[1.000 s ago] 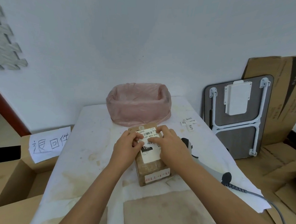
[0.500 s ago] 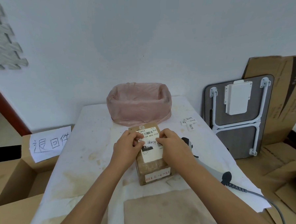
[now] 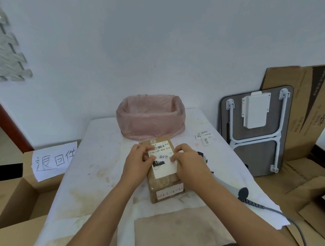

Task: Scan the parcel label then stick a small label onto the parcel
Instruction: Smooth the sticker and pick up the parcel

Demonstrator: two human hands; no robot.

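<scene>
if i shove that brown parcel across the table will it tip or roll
Probably neither: the brown parcel is a flat-sided box lying on a broad face, so it should slide. The table cover looks like wrinkled paper, so it might bunch.

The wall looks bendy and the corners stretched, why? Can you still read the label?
Head view: the wide-angle lens curves the edges; soft even light, no glare; the barcode on the parcel label reads sharply between the left hand and right hand.

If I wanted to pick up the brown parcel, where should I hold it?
Probably by its two long sides, one hand coming in from each side. The parcel lies flat on the table, a narrow box with its long sides clear, so a two-sided grip should fit.
</scene>
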